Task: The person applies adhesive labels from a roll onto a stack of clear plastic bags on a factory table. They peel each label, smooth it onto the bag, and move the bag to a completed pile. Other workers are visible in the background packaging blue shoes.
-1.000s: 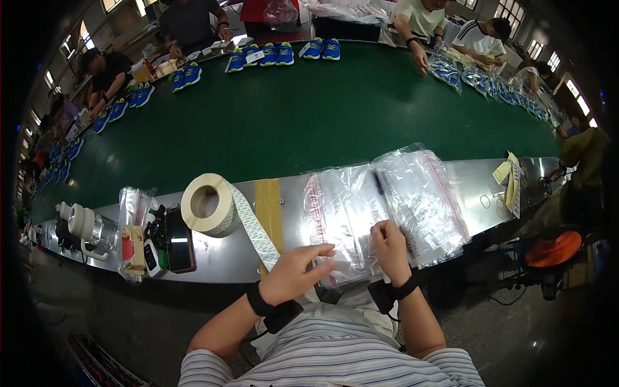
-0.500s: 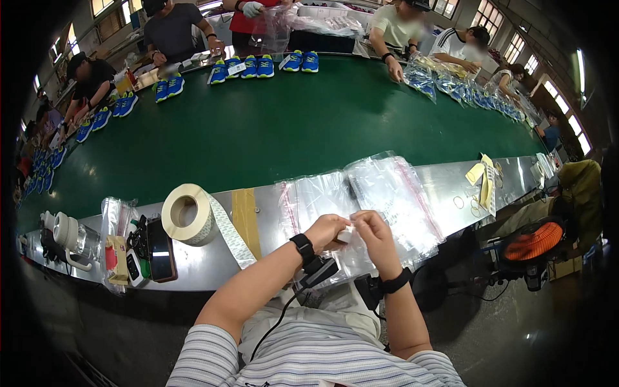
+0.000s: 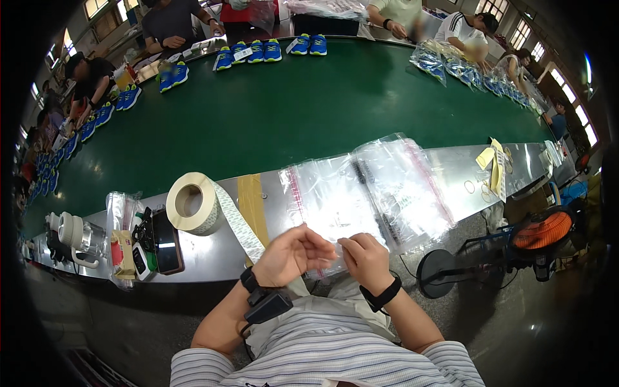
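My left hand (image 3: pixel 298 256) is held above the near edge of the metal table, its palm turned inward and its fingers loosely bent and apart. Nothing shows in it. Just beside it, my right hand (image 3: pixel 366 259) has its fingers curled in and the thumb pressed to them; whatever may be between them is hidden. Behind both hands lie flat stacks of clear plastic bags (image 3: pixel 329 193) with pink edge strips. To the left of my left hand, a strip of printed labels trails from a large label roll (image 3: pixel 191 203).
Across the green conveyor belt (image 3: pixel 277 109), blue shoes (image 3: pixel 264 50) stand in pairs and bagged shoes (image 3: pixel 445 63) lie at the right. A phone (image 3: pixel 167 242) and a clear jug (image 3: pixel 82 238) are at left. Co-workers line the far side. An orange fan (image 3: pixel 540 231) stands at right.
The small white piece between my hands no longer shows. My hands have drawn apart and nearer to me, with my left fingers now loosened. A co-worker's hand has withdrawn from the bagged shoes.
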